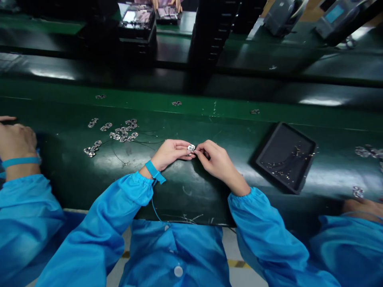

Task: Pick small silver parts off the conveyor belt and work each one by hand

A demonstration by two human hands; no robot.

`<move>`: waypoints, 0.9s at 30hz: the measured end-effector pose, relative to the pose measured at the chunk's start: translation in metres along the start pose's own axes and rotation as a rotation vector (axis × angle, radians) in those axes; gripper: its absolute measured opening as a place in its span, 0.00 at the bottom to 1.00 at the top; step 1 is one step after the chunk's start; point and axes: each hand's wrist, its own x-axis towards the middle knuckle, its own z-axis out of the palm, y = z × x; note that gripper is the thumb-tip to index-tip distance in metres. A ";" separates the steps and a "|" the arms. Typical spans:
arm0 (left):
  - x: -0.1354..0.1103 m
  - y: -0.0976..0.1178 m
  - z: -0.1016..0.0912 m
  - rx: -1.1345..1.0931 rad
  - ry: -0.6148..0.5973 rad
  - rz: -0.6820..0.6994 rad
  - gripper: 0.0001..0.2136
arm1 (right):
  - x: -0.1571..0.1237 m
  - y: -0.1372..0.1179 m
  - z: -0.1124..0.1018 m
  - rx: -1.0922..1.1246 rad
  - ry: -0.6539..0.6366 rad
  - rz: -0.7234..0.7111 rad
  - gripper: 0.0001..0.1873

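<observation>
Between my two hands, a small circuit board (191, 148) is held up just above the green table. My left hand (171, 154) grips the board's left side between thumb and fingers, and a blue strap circles that wrist. Thumb and forefinger of my right hand (213, 158) are pinched together at the board's right edge; whatever is between those fingertips is too small to make out. To the left lies a loose cluster of similar circuit boards (123, 134), some with thin dark wires trailing from them. On the right, a black tray (269, 149) contains several thin cables with shiny ends.
Single boards (176, 103) lie along the table's far strip. A co-worker's hand (18, 139) rests at the left edge, and another person's hand (363, 209) is at the right, near more boards (369, 152). Behind a dark conveyor stand black stacked trays (137, 24) and grey machines (283, 16).
</observation>
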 end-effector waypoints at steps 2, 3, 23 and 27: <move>0.000 -0.001 0.002 0.020 0.019 0.017 0.14 | -0.001 -0.001 0.000 -0.002 -0.021 -0.016 0.06; 0.001 -0.002 0.004 0.033 0.034 0.025 0.14 | -0.001 -0.002 0.000 -0.009 -0.027 -0.019 0.06; 0.001 -0.002 0.010 0.156 0.088 0.014 0.14 | -0.003 0.000 0.002 -0.097 -0.019 0.025 0.04; 0.001 -0.002 0.010 0.162 0.094 0.018 0.13 | -0.003 0.000 0.002 -0.109 -0.029 0.045 0.04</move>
